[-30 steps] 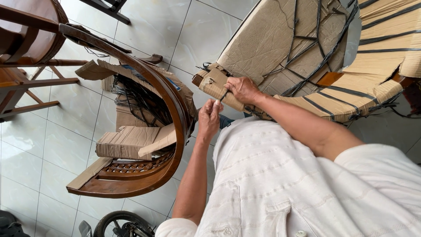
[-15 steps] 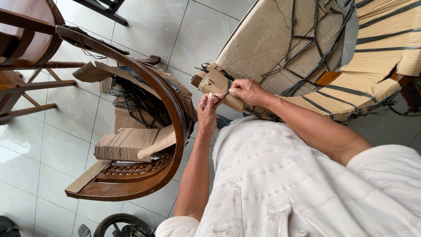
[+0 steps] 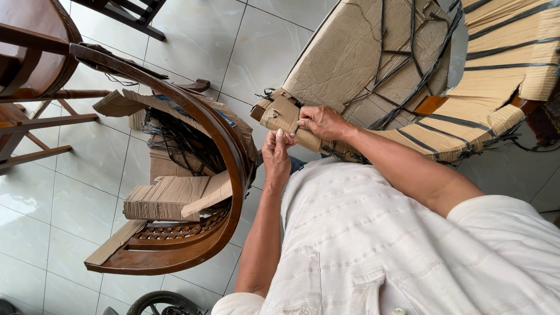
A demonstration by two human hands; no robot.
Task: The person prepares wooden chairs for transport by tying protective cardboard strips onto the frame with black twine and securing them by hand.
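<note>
A curved piece of furniture wrapped in brown cardboard point(image 3: 356, 52) and bound with black cords fills the upper right. My right hand point(image 3: 322, 122) grips the cardboard-wrapped end point(image 3: 279, 114) of it. My left hand point(image 3: 277, 153) is just below that end, fingertips pinched at the lower edge of the cardboard flap. Whether it holds a cord or only the cardboard is hidden by the fingers. My white shirt point(image 3: 396, 251) covers the lower right.
A dark wooden rocking-chair frame point(image 3: 224, 175) lies on the white tiled floor point(image 3: 81, 198) at left, with torn cardboard pieces point(image 3: 169, 195) and loose black cords point(image 3: 175, 137) inside it. More wooden furniture point(image 3: 29, 52) stands at the upper left. A wheel point(image 3: 160, 303) shows at the bottom edge.
My left hand has moved up from below to the cardboard end and now pinches its edge. My right hand keeps its grip on the wrapped end.
</note>
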